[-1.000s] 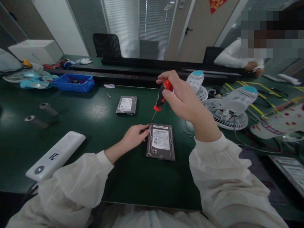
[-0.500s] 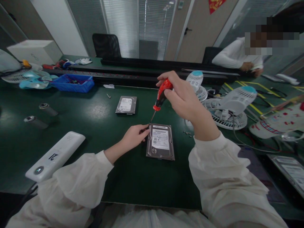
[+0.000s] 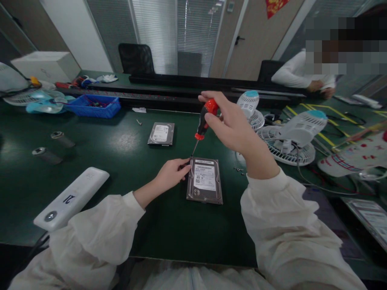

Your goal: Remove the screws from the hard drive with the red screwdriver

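Observation:
A hard drive (image 3: 204,177) with a white label lies flat on the green table in front of me. My left hand (image 3: 172,173) is closed at its upper left corner, thumb and fingers gripping the drive's edge there; the fingertips are partly hidden. My right hand (image 3: 231,125) grips the red and black handle of a screwdriver (image 3: 203,123) from above. The tool leans slightly, and its thin shaft runs down to that same corner, close to my left fingertips. Whether a screw sits under the tip is too small to tell.
Several small screws (image 3: 238,169) lie right of the drive. A second hard drive (image 3: 161,133) is farther back. On the left are a white power bank (image 3: 71,197), metal cylinders (image 3: 46,154) and a blue basket (image 3: 95,106); at right, white fans (image 3: 290,137). A person (image 3: 305,76) sits across.
The screwdriver handle has turned a little in my right hand, and the fingers around it have shifted slightly. Left hand and hard drive stay in place.

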